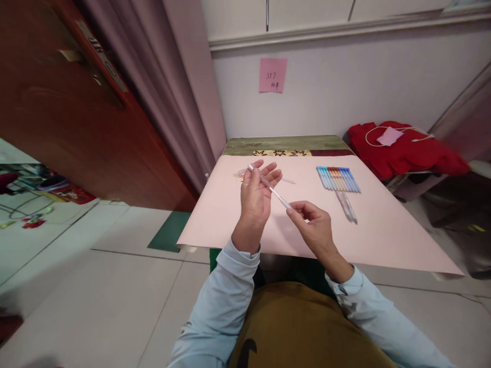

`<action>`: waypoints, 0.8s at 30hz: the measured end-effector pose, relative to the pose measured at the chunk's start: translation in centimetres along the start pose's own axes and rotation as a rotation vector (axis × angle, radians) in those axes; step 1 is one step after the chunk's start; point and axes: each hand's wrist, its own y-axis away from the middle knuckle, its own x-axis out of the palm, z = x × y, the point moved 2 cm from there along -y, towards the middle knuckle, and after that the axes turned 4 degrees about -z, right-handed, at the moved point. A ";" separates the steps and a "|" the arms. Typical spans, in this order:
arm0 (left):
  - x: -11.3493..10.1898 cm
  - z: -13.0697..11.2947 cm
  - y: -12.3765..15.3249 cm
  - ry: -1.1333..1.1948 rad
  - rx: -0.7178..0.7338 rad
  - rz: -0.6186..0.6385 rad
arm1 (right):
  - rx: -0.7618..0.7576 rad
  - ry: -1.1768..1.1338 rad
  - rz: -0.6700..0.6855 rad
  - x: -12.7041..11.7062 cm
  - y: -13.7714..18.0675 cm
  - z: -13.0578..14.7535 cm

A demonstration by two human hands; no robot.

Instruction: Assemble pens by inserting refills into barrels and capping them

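My left hand [256, 191] is raised over the pink sheet [383, 230] and grips a clear pen barrel [261, 177] between thumb and fingers. A thin white refill [279, 197] sticks out of the barrel toward my right hand [312, 225], which pinches its lower end. Beyond my left hand, a few clear pen parts [241, 174] lie on the sheet. A neat row of several blue and orange pens [338, 179] lies to the right. Two clear pens [347, 206] rest just below that row.
The pink sheet covers a small table with a green and patterned far edge [286, 145]. A red cloth [402, 151] with a white cable lies at the right. A brown door [69, 107] and a curtain stand left. A pink note [272, 74] hangs on the wall.
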 end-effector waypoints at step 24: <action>0.8 1.6 3.5 -0.319 -0.049 0.066 | 0.291 -0.354 -0.138 -1.0 0.2 1.1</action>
